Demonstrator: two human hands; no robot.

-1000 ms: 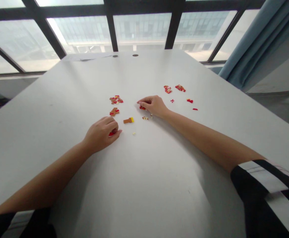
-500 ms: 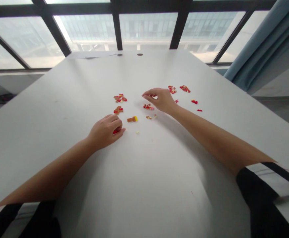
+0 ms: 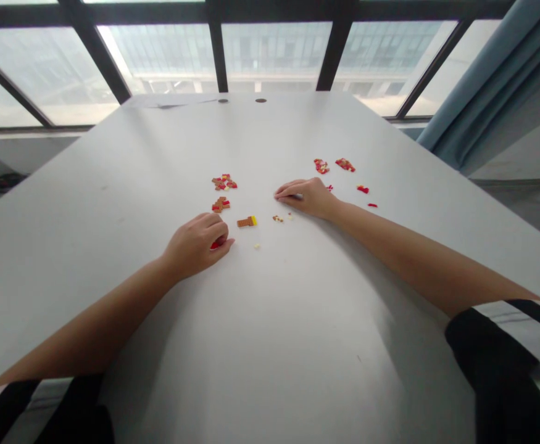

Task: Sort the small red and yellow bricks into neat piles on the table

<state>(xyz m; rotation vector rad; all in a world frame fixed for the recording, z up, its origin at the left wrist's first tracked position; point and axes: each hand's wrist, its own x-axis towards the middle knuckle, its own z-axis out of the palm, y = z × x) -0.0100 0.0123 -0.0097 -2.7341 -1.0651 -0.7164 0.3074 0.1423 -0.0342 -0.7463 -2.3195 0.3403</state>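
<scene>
My left hand [image 3: 198, 243] rests on the table with its fingers curled round a red toy-brick piece [image 3: 215, 246], which shows only in part. A brown brick assembly with a yellow end [image 3: 246, 222] lies just beyond its fingertips, and a tiny pale piece [image 3: 257, 246] is to the right. Farther right, my right hand [image 3: 307, 196] is lowered to the tabletop, thumb and fingers pressed together. It covers the spot of a small red and brown pile; whatever its fingertips pinch is hidden. A few tiny brown and pale pieces [image 3: 278, 218] lie just in front of it.
Brown and red bricks form two heaps, one farther [image 3: 224, 182] and one nearer [image 3: 220, 205]. Beyond my right hand lie two red mixed piles [image 3: 321, 166] [image 3: 345, 164] and loose red pieces [image 3: 363, 189]. The white table [image 3: 270, 345] reaches to the windows; a blue curtain [image 3: 477, 92] hangs right.
My right hand has come down and a little to the right, over the small pile that was visible before. My left hand stays in place.
</scene>
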